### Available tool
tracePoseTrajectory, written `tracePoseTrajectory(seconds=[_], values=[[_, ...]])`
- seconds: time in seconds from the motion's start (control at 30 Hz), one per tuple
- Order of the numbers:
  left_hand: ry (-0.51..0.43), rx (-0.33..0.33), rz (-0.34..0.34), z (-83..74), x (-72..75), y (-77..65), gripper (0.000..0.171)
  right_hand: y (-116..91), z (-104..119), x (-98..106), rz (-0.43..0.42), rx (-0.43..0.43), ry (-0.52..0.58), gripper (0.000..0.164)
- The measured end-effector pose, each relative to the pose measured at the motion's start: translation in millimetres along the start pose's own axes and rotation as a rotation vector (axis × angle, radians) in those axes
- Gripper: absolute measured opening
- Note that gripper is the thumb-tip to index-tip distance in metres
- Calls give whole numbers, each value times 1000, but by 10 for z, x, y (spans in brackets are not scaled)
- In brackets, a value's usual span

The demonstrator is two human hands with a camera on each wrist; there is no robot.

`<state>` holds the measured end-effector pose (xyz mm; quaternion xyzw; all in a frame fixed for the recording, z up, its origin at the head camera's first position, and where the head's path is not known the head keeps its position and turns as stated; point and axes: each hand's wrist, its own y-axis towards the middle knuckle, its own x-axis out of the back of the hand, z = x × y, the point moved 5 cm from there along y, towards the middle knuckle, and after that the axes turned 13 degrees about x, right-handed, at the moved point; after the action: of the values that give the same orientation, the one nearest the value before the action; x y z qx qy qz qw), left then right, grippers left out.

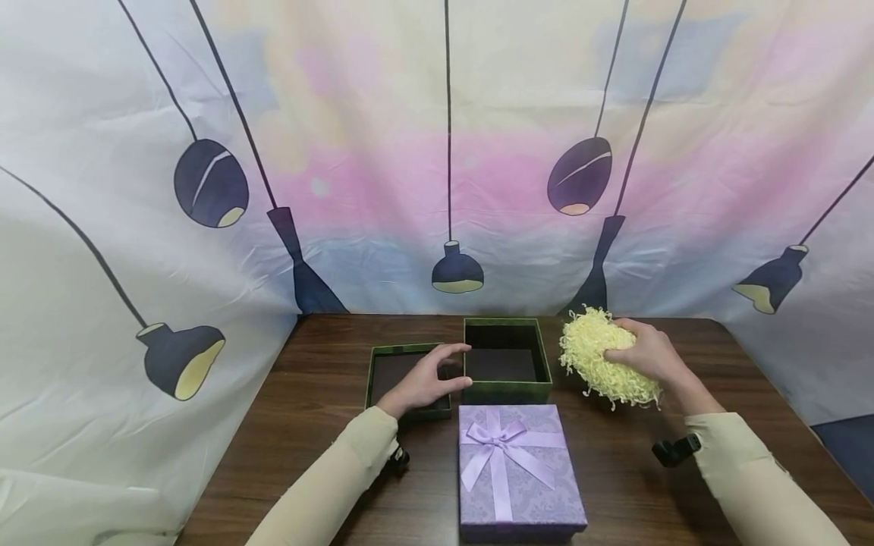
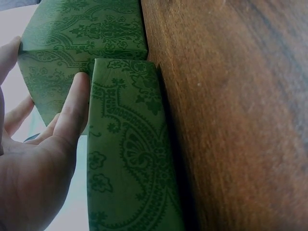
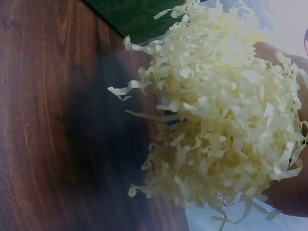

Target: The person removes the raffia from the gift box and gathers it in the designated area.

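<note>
My right hand [image 1: 649,353] grips a fluffy wad of pale yellow shredded paper [image 1: 597,364], right of an open green box [image 1: 551,371]. In the right wrist view the shredded paper [image 3: 216,106] hides most of the fingers and hangs over the table, loose strands sticking out. My left hand [image 1: 426,379] reaches across the green lid [image 1: 369,379], which lies with its hollow side up. Its fingers and thumb are spread, their tips at the box's left wall. In the left wrist view the left hand [image 2: 43,149] has fingertips against the patterned green box [image 2: 57,72], beside the lid [image 2: 127,144].
A purple gift box [image 1: 532,500] with a ribbon bow stands at the front middle, just before the green box. All stand on a dark wooden table [image 1: 273,470]. Behind it hangs a cloth [image 1: 382,189] printed with lamps.
</note>
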<state>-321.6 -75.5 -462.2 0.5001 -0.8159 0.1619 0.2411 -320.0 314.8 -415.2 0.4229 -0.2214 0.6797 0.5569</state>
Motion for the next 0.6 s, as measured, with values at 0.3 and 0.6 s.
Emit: tracePoseTrajectory(seconds=[0.3, 0.6], values=[[0, 4, -1, -9, 9, -2, 60, -13, -36, -22, 18, 30, -66, 77], [14, -6, -7, -2, -7, 9, 60, -33, -62, -55, 48, 23, -45, 82]])
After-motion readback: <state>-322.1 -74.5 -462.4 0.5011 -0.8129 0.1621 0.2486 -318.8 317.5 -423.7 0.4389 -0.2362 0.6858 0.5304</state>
